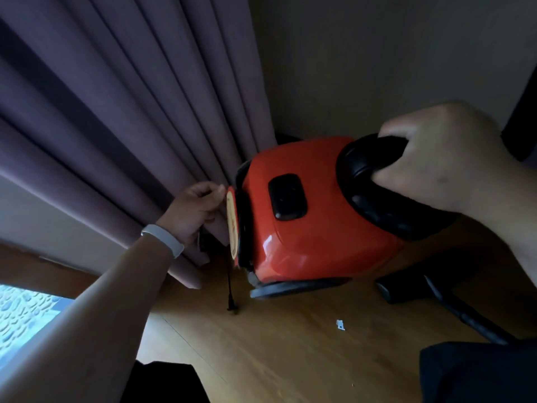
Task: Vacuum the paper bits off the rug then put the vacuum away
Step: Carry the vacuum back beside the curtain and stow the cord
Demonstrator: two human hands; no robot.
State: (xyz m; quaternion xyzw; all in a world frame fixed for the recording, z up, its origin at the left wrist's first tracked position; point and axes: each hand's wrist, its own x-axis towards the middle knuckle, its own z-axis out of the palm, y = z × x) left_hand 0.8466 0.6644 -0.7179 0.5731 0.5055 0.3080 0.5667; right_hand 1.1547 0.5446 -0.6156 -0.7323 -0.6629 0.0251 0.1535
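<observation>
A red canister vacuum with a black carry handle is tilted in the room's corner, one black wheel close to the wooden floor. My right hand grips the handle from above. My left hand, with a white band on the wrist, has its fingers curled round a dark cord or plug at the vacuum's rear; a thin black cord hangs from it to the floor. The black floor nozzle and its tube lie to the right. One white paper bit sits on the floor.
Purple curtains hang at the left, touching the vacuum's rear. A beige wall closes the corner behind. A light patterned rug shows at the lower left. My dark trouser legs fill the bottom edge.
</observation>
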